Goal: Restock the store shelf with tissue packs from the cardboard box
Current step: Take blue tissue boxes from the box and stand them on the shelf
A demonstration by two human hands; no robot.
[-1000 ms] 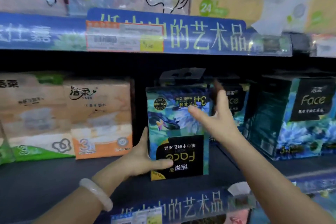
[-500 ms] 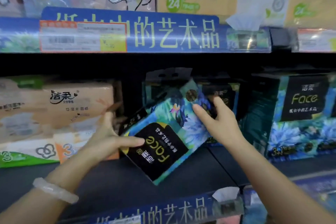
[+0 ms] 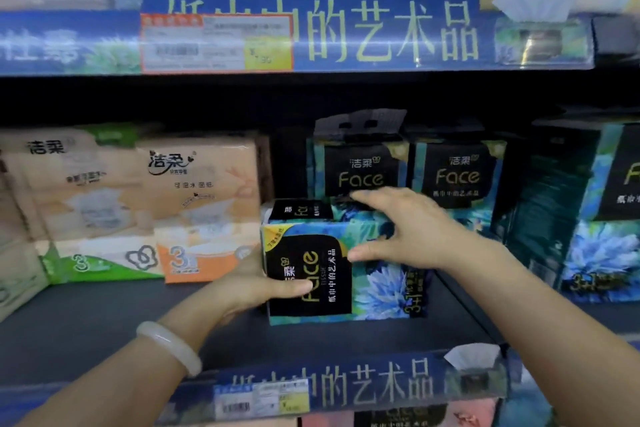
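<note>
Left hand grips the tissue pack, right hand spread open on top; seat it squarely before upright Face packs

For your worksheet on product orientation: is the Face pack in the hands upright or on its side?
On its side: the Face pack has its lettering running sideways.

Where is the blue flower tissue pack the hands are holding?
The blue tissue pack lies sideways on the dark shelf, centre of view, in front of two upright Face packs, right of the orange pack.

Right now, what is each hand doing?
Left hand: grips the pack's left end, thumb across its front.
Right hand: open, fingers spread over the pack's top.
</note>
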